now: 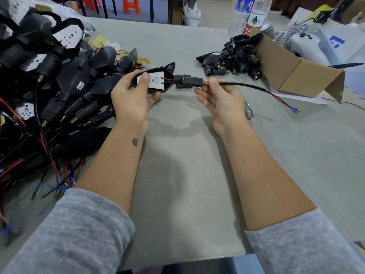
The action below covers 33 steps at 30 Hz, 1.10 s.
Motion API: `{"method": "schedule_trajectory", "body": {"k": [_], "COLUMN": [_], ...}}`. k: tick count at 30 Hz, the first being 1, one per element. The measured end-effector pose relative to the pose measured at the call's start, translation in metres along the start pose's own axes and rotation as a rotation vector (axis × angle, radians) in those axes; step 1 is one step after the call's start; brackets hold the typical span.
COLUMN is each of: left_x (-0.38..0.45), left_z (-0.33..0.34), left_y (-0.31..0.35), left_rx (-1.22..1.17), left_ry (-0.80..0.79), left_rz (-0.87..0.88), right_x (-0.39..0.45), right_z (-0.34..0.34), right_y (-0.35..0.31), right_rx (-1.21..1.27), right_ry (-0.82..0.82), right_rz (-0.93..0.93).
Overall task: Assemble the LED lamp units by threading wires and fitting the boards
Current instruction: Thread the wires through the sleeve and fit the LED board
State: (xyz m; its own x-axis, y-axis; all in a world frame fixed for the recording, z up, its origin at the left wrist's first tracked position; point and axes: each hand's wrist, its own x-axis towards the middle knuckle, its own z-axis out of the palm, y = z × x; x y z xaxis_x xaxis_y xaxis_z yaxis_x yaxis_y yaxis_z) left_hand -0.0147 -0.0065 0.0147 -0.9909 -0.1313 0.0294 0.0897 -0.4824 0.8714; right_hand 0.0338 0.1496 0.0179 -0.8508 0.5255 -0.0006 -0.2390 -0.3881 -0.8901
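The left hand covers the near underside of the lamp housing, and its thumb hides a corner of the LED board. The pile of finished lamps runs off the left edge — its lower layers are buried. The label on one housing is too small to read. Two bottles are cut off at the top.

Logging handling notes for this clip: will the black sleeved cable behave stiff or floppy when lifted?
Probably floppy: the cable sags in a curve from the right hand down to the table. Likely light, since a fingertip pinch holds it. Its red wire tail lies limp.
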Motion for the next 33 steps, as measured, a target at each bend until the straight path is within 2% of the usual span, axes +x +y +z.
{"method": "schedule_trajectory", "body": {"k": [9,14,25,33], "left_x": [0.0014,0.0024,-0.0005,0.0007], "left_z": [-0.0016,-0.0009,-0.0004,-0.0009], "left_y": [-0.0007,-0.0007,0.0008,0.0001], "left_rx": [0.024,0.027,-0.019,0.041], "left_ry": [-0.006,0.016,-0.008,-0.026], "left_rz": [0.028,0.024,-0.004,0.022], "right_x": [0.0032,0.004,0.0019,0.0081], "right_z": [-0.003,-0.0036,-0.0046,-0.0061], "right_y": [-0.0005,-0.0012,0.0005,0.0002], "right_rx": [-0.003,0.123,-0.021,0.134], "right_ry": [-0.015,0.005,0.004,0.035], "right_rz": [0.036,0.077,0.028,0.1]}}
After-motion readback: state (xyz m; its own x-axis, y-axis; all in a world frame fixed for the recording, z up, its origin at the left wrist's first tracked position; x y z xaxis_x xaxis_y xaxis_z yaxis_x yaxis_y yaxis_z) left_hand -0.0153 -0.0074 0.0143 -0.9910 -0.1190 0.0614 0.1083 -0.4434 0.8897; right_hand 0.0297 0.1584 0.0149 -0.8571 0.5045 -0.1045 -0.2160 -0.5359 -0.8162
